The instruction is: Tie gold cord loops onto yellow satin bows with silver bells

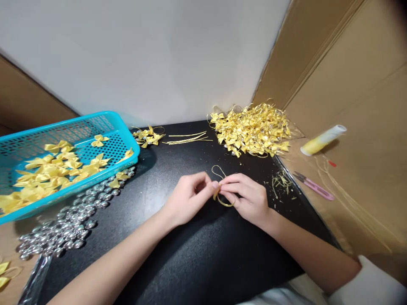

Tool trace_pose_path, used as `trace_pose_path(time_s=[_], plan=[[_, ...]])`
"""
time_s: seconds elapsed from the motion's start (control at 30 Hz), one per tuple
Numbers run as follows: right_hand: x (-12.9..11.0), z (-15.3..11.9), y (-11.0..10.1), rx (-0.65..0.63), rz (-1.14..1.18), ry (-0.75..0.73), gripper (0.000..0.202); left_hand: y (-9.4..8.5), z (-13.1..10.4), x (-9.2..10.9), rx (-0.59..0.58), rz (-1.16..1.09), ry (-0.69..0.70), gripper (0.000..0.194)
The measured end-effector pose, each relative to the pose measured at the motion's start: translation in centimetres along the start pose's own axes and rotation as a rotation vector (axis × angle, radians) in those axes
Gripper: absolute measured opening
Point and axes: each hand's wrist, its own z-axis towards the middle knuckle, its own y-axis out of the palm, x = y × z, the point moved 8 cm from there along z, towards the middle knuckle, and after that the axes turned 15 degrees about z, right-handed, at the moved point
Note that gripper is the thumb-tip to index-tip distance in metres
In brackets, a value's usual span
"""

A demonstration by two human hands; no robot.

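Observation:
My left hand (193,195) and my right hand (246,197) meet above the middle of the black work surface (178,262). Between the fingertips of both is a small yellow ribbon bow (216,192), mostly covered by fingers. A thin gold cord (226,205) curves below it, and a narrow loop sticks up behind the fingertips. My left thumb and index finger pinch the bow. The right fingers are closed at its other side on the cord; exactly how they grip it is hidden.
At left stands a blue plastic basket (127,148) of yellow bows, with silver bells (68,226) along its front. Cut gold cords (187,139) lie at the back, beside a heap of corded bows (254,129). Pink-handled snips (314,186), cord scraps (281,183) and a tube (322,140) are at right.

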Motion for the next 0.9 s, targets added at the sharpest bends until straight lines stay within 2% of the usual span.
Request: trace_pose_path(time_s=[0.07,0.13,0.27,0.4,0.57,0.73,0.9], plan=[[-0.1,-0.1,-0.2,0.015,-0.028,-0.028,0.014,1.3,0.0,0.2,-0.126,0.007,0.032,0.034],[-0.1,-0.2,-0.5,0.051,-0.042,-0.027,0.016,1.7,0.0,0.4,-0.152,-0.003,0.07,0.032],[0.3,-0.1,-1.0,0.116,-0.071,0.015,0.013,1.3,0.0,0.8,-0.099,0.062,0.134,0.032],[0.4,0.0,-1.1,0.097,-0.174,0.055,0.011,0.7,0.1,0.9,0.003,0.206,0.167,0.03],[0.1,-0.2,-0.2,-0.02,-0.329,0.013,0.008,1.0,-0.1,0.8,0.045,0.395,0.171,0.027],[1.3,-0.3,1.0,-0.183,-0.43,0.102,0.008,1.5,-0.3,0.9,0.023,0.608,0.214,0.025],[1.5,-0.4,1.9,-0.289,-0.487,0.108,0.018,1.9,-0.2,1.3,-0.018,0.705,0.247,0.022]])
